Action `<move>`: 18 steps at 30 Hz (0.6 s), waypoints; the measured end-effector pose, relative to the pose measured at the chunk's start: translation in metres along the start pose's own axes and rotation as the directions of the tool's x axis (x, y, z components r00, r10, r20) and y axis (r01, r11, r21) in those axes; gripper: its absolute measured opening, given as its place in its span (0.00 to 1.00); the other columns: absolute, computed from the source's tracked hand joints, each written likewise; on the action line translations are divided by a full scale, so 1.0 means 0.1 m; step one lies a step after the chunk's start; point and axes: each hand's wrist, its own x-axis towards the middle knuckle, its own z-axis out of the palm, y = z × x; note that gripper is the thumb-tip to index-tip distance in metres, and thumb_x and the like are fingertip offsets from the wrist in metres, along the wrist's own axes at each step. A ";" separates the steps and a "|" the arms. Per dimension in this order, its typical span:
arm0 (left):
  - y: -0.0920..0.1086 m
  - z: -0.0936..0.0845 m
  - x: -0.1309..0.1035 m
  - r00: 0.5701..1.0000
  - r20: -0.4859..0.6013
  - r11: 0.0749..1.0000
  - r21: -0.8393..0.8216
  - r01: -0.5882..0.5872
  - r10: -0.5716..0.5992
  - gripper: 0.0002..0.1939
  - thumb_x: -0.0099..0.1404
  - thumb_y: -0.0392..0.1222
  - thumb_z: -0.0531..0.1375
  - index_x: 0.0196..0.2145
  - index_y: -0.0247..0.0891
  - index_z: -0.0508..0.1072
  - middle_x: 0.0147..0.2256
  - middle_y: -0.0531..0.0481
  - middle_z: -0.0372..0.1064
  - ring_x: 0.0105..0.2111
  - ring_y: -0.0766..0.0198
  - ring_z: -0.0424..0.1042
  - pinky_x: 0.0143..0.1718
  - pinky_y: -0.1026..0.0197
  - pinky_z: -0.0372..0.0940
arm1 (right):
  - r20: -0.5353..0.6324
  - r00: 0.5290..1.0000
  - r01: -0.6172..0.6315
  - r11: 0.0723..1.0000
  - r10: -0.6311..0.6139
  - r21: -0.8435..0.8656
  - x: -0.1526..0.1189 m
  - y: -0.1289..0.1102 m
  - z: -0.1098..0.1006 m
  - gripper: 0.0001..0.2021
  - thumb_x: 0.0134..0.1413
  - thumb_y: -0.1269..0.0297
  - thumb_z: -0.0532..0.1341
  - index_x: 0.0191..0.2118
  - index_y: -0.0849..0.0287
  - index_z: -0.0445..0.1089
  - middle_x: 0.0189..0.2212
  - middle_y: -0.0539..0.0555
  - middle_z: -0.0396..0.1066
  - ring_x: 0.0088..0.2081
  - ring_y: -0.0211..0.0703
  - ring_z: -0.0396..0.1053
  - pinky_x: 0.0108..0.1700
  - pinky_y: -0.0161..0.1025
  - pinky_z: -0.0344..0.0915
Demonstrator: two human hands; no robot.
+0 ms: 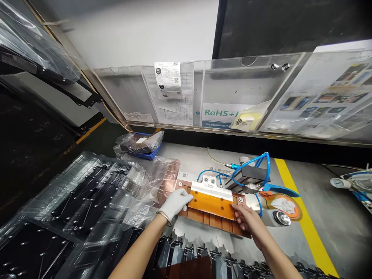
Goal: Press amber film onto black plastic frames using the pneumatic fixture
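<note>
An orange plate (212,204) with several dark round holes sits on the front of a fixture whose white block (213,188) is marked JJ-25070. My left hand (176,203), in a white glove, pinches the plate's left edge between thumb and fingers. At the right edge, my bare right hand (246,217) holds the plate's corner with its thumb and fingertips. Beneath the plate a ribbed brown base (216,224) shows, bolted at both ends. Blue air hoses (266,170) run from a dark cylinder (251,177) behind the fixture.
Clear trays of black parts (87,193) lie at the left. A blue bin (151,153) holds a bagged item. Right of the fixture are a bottle (271,217) and an orange tape roll (296,213). A row of black parts (194,252) runs along the front.
</note>
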 end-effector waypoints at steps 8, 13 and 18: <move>0.03 0.02 0.05 1.000 -0.002 1.000 -0.011 -0.013 0.013 0.13 0.57 0.46 0.59 0.21 0.42 0.58 0.11 0.64 0.57 0.16 0.68 0.59 0.26 0.63 0.53 | 0.025 0.999 -0.023 0.999 0.022 0.033 0.10 0.01 -0.02 0.16 0.35 0.53 0.70 0.24 0.57 0.65 0.16 0.44 0.64 0.16 0.30 0.59 0.15 0.28 0.49; 0.03 0.01 0.07 1.000 -0.004 0.999 -0.022 -0.024 0.024 0.13 0.57 0.46 0.58 0.21 0.42 0.59 0.11 0.63 0.58 0.16 0.67 0.59 0.26 0.63 0.54 | 0.027 1.000 0.001 0.999 -0.002 0.035 0.10 0.00 -0.02 0.16 0.38 0.53 0.69 0.24 0.58 0.65 0.17 0.45 0.64 0.17 0.30 0.59 0.16 0.28 0.49; 0.04 0.01 0.05 1.000 -0.007 1.000 -0.013 -0.020 0.020 0.13 0.58 0.45 0.58 0.21 0.42 0.58 0.12 0.63 0.58 0.16 0.67 0.59 0.26 0.63 0.54 | 0.022 0.999 0.038 0.999 -0.038 0.003 0.09 -0.06 -0.01 0.18 0.34 0.51 0.69 0.21 0.57 0.64 0.16 0.45 0.64 0.17 0.31 0.57 0.17 0.29 0.49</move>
